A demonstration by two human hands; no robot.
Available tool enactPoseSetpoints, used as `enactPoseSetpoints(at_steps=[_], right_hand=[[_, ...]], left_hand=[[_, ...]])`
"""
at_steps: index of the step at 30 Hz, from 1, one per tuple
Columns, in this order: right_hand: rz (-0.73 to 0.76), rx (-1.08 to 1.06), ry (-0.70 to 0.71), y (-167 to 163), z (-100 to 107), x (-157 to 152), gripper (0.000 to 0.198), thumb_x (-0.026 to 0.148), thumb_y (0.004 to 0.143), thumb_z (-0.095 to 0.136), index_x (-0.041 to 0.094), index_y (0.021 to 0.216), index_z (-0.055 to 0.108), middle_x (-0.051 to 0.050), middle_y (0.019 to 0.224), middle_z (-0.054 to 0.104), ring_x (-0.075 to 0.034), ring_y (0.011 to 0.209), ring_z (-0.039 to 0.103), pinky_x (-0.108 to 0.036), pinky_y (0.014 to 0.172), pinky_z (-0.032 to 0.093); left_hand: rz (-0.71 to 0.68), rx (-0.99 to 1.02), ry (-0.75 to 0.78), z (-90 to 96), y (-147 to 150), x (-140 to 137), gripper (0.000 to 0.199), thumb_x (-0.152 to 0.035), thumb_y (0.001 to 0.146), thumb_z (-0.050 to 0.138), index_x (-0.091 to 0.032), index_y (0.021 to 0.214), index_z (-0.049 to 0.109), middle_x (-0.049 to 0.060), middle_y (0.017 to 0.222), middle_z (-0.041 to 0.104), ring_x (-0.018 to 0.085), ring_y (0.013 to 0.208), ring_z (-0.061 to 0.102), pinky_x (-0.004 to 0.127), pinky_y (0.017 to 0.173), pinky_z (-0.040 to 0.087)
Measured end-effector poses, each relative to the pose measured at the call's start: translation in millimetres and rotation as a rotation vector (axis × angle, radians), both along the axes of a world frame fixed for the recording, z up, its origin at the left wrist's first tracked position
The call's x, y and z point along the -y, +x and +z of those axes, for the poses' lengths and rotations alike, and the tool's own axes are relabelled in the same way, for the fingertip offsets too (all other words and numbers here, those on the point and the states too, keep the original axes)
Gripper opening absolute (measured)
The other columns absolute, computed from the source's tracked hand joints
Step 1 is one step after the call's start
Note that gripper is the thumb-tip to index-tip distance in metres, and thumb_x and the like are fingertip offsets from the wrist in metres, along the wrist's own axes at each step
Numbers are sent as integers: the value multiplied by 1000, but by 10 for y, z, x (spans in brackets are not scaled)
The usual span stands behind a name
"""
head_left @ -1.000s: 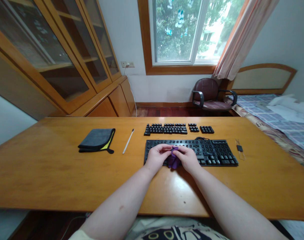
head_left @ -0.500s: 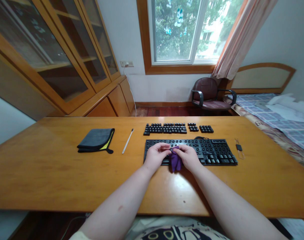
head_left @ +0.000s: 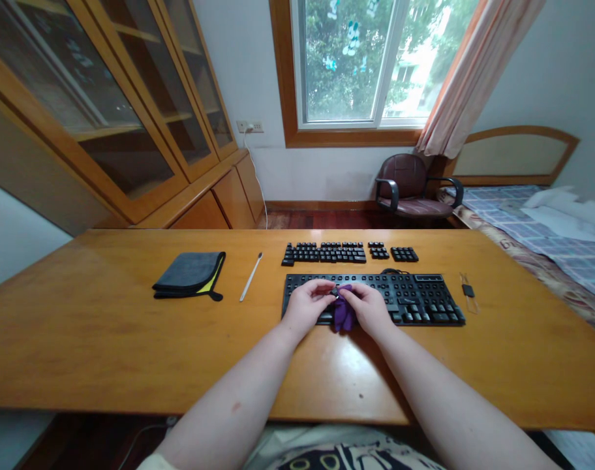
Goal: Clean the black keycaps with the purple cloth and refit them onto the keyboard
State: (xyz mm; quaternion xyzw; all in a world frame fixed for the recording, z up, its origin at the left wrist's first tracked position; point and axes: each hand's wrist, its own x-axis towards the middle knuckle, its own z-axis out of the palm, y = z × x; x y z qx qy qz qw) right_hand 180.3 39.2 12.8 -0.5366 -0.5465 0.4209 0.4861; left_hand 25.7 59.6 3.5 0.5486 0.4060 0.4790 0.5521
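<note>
Beyond the desk, the head view takes in a window, a curtain, a chair, a bed and, at left, a glass-fronted cabinet. On the desktop a folded grey cloth lies at left, with a brush just beside it. Rows of loose keycaps sit behind the keyboard, and a wire tool lies just off its right end. Both forearms reach forward from the near edge and angle inward; the hands meet above the keyboard, hiding part of it. With bent fingers, the left hand pinches a small dark piece between thumb and fingertips. The right hand grips a purple cloth, which hangs between the hands, over the keyboard's front edge.
</note>
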Motion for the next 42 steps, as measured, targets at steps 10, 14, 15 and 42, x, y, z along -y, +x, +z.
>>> enactPoseSetpoints(at_steps=[10,14,15,42], right_hand=[[104,52,38,-20,44,49,28,37,71,63,18,92,68,-5,77,70,-21,70,66,-33,66,52],[83,173,104,-10,6,22,25,32,67,67,19,88,69,-5,87,70,-21,83,63,-35,78,47],[75,181,92,-11,-4,21,24,32,67,68,19,87,69,-5,83,69,-21,79,62,-34,75,47],[7,94,22,-9,-6,19,25,37,79,54,19,82,70,-6,82,71,-22,80,65,-33,75,48]], left_hand=[[23,-300,318,43,-39,56,30,-8,72,59,-21,97,66,3,97,68,15,89,63,33,87,50],[-24,-526,505,134,-66,116,39,-5,72,55,-26,103,64,0,100,67,16,94,59,34,90,47],[-44,-553,533,144,-68,124,41,-4,72,54,-27,105,64,0,101,67,16,96,59,34,91,47],[33,-481,436,107,-27,129,28,-16,74,61,-24,101,64,2,97,68,16,88,63,32,87,49]])
